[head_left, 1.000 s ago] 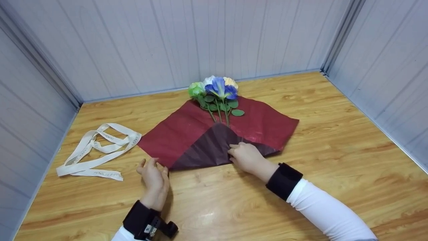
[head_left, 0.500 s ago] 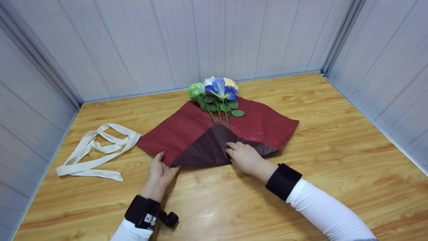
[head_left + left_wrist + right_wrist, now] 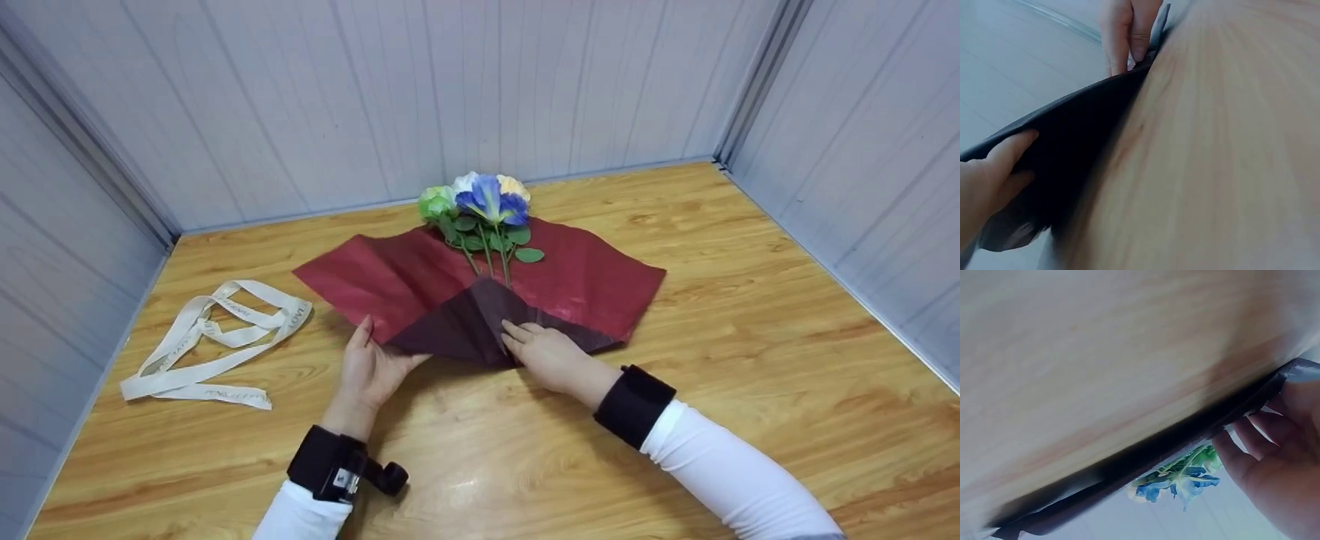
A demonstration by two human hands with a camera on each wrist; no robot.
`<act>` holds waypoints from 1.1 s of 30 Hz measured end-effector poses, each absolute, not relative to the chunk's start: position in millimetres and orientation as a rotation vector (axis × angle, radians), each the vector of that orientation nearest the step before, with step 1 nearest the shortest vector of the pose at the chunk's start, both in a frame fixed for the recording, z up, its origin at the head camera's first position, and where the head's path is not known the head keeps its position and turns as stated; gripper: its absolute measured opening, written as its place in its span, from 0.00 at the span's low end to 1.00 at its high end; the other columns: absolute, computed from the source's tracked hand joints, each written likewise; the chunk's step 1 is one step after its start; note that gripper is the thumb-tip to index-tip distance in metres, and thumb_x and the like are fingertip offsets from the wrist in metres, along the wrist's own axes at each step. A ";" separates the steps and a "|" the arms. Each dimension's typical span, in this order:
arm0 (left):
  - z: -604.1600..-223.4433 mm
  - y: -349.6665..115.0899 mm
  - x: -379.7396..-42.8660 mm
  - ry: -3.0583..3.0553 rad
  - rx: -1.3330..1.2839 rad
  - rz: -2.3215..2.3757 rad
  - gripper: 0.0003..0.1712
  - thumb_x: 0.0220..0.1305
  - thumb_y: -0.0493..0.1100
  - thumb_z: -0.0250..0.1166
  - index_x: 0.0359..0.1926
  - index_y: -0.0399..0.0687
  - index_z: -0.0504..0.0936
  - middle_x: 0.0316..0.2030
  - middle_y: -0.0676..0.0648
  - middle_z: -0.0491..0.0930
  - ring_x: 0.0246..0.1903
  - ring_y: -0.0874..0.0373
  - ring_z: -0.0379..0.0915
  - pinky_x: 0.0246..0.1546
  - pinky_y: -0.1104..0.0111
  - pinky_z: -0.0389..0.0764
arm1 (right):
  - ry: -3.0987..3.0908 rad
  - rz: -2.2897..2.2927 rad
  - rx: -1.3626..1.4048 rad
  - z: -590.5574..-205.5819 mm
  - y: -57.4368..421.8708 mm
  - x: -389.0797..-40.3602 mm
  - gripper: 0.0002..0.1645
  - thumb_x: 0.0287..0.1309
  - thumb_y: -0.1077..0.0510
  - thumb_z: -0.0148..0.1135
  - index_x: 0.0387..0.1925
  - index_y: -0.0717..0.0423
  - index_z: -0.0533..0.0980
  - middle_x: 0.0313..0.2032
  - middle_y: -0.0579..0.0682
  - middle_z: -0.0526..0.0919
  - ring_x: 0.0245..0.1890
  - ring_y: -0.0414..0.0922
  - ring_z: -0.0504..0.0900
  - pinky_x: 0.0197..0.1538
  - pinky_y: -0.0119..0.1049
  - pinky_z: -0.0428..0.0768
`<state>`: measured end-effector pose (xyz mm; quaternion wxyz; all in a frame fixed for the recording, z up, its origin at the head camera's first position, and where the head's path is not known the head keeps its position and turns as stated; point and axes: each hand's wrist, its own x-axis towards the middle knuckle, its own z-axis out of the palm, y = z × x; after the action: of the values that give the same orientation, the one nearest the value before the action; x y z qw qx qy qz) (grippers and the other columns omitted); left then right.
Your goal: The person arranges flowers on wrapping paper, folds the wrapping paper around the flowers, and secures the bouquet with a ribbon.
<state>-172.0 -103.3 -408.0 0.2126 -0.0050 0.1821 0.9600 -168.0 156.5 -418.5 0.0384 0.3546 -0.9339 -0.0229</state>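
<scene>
A dark red sheet of wrapping paper [image 3: 581,262] lies on the table, its near corner folded up to show a dark purple side. Artificial flowers [image 3: 487,201] in blue, green, white and cream rest on it, their lower stems hidden under the fold. My left hand [image 3: 375,373] holds the paper's near-left edge between thumb and fingers and lifts it; some fingers are hidden beneath. In the left wrist view the dark paper [image 3: 1072,129] slants up from the table. At the middle of the fold, my right hand [image 3: 547,354] grips the paper's near edge, fingertips on the purple side.
A white printed ribbon [image 3: 202,367] lies loosely looped on the wooden table [image 3: 750,315] to the left. Pale panel walls [image 3: 465,90] enclose the table at the back and both sides.
My left hand has moved in from beside the paper, taken its near-left edge and raised it. The paper's left corner has risen and shifted away from me. My right hand stays nearly still.
</scene>
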 end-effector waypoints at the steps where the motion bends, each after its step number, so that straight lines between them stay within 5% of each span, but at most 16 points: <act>1: -405.9 -101.3 -172.5 0.505 0.026 2.657 0.32 0.74 0.58 0.23 0.73 0.53 0.39 0.75 0.46 0.29 0.73 0.50 0.24 0.69 0.47 0.28 | -2.861 -0.083 1.089 -418.5 156.5 -167.7 0.23 0.61 0.69 0.51 0.58 0.65 0.72 0.63 0.62 0.70 0.56 0.56 0.75 0.52 0.43 0.78; 11: -391.2 -84.3 -178.3 0.573 0.169 2.604 0.34 0.73 0.61 0.21 0.75 0.56 0.31 0.75 0.46 0.30 0.73 0.48 0.25 0.69 0.45 0.29 | -2.762 -0.169 1.082 -422.6 156.0 -166.0 0.22 0.60 0.66 0.53 0.56 0.63 0.74 0.61 0.60 0.73 0.52 0.53 0.77 0.46 0.41 0.80; 16: -396.1 -74.3 -173.6 0.773 0.208 2.547 0.38 0.73 0.61 0.24 0.74 0.45 0.33 0.74 0.39 0.33 0.73 0.44 0.30 0.68 0.42 0.35 | -2.794 -0.128 1.040 -424.8 155.6 -165.2 0.22 0.62 0.61 0.53 0.58 0.62 0.73 0.62 0.59 0.72 0.54 0.54 0.76 0.48 0.43 0.79; 24: -418.3 -38.3 -155.9 1.020 -0.009 2.577 0.29 0.75 0.36 0.34 0.72 0.32 0.40 0.73 0.35 0.42 0.72 0.45 0.39 0.70 0.52 0.49 | -2.801 -0.102 1.009 -425.5 153.5 -166.7 0.22 0.63 0.58 0.55 0.57 0.61 0.74 0.61 0.57 0.74 0.53 0.53 0.77 0.48 0.43 0.79; 28: -421.2 -25.3 -151.3 1.095 -0.264 2.616 0.33 0.69 0.27 0.32 0.71 0.28 0.32 0.72 0.31 0.36 0.73 0.42 0.34 0.70 0.53 0.46 | -2.797 -0.115 1.004 -425.9 152.7 -166.8 0.23 0.62 0.57 0.57 0.57 0.62 0.74 0.60 0.58 0.74 0.53 0.53 0.78 0.49 0.43 0.79; 33: -423.3 -16.0 -149.9 1.048 -0.453 2.733 0.33 0.71 0.30 0.26 0.69 0.33 0.19 0.72 0.34 0.23 0.72 0.43 0.23 0.71 0.53 0.43 | -2.778 -0.087 0.990 -427.1 152.8 -166.1 0.22 0.62 0.56 0.58 0.56 0.62 0.75 0.59 0.58 0.75 0.52 0.53 0.78 0.49 0.43 0.79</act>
<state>-149.9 -16.0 -423.3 0.0897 -0.1523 0.3523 0.9190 -166.1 152.8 -427.1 0.0952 0.3341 -0.9373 -0.0295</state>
